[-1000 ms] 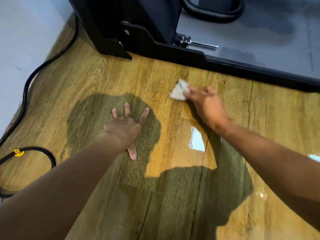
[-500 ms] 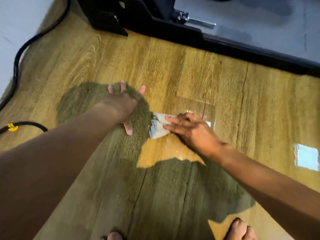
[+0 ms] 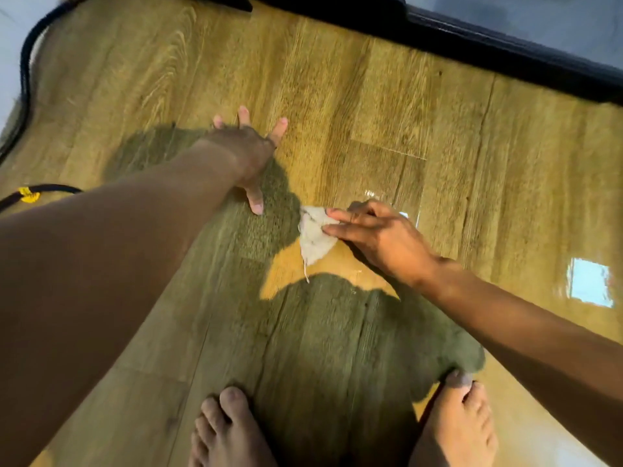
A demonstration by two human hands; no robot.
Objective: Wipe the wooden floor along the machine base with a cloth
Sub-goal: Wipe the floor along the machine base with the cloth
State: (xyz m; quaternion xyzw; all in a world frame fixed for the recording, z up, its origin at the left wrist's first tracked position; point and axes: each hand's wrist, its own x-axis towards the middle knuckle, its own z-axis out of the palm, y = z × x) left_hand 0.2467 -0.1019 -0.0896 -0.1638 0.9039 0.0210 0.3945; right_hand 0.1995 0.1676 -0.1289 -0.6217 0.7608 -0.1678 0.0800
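A black cable lies beside the pale wall — yellow tie lower down.

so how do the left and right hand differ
The left hand lies flat on the wooden floor, fingers spread, holding nothing; the right hand presses the cloth with straight fingers. The left hand sits nearer the machine base than the right hand. Both are on the floor.

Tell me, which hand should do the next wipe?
Right. The right hand presses the cloth with straight fingers; the left hand lies flat on the floor, apart from the cloth, probably as a prop.
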